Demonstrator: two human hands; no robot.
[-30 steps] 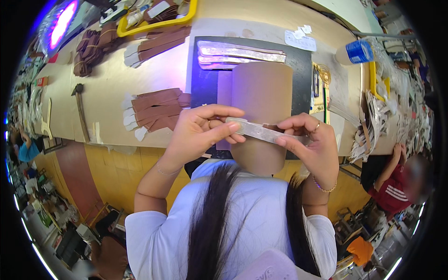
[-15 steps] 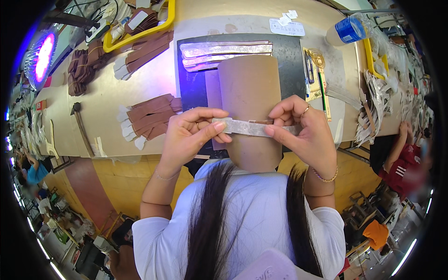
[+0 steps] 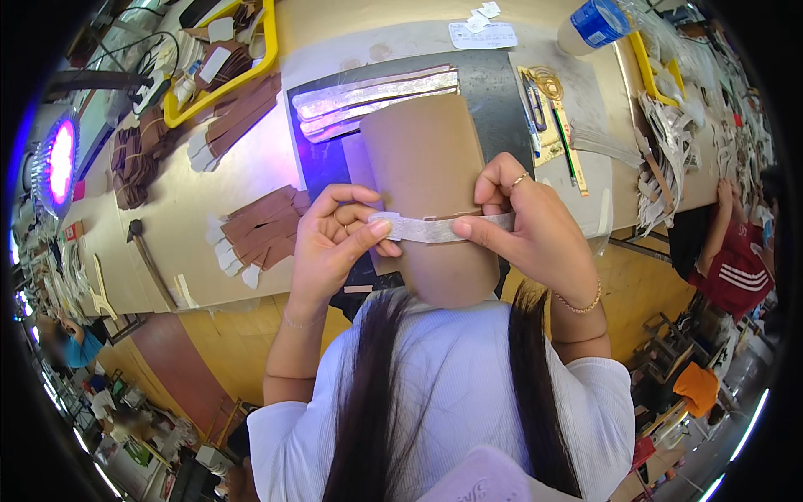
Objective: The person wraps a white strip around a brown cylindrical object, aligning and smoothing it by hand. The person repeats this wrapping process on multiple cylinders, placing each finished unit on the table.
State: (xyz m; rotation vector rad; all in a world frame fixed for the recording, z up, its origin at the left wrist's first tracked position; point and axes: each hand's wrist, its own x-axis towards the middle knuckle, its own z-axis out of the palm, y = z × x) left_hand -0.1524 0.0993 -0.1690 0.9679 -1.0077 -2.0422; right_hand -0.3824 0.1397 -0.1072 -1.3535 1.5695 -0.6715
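A narrow pale grey strip [image 3: 427, 230] is stretched sideways between my hands. My left hand [image 3: 336, 236] pinches its left end between thumb and fingers. My right hand [image 3: 533, 224] holds it toward the right, thumb on the front and fingers curled behind. A thin brown edge shows along the top of the strip. Beneath it lies a brown curved sheet [image 3: 422, 155], bending down over the table's near edge. Behind that sheet, several similar shiny pale strips [image 3: 376, 100] lie on a dark mat [image 3: 493, 92]. My fingers hide both ends of the held strip.
At left lie brown strips with white tips [image 3: 266, 224], a hammer-like tool [image 3: 150, 263] and a yellow tray [image 3: 269, 42]. A lit lamp [image 3: 58, 163] stands far left. Pens [image 3: 534, 105], a blue-labelled tub [image 3: 595, 29] and pale scraps [image 3: 669, 159] are at right, near another person [image 3: 736, 259].
The whole view has shifted and turned slightly, so the table's things appear further left. Both hands keep their grip on the strip, which now looks a little more level.
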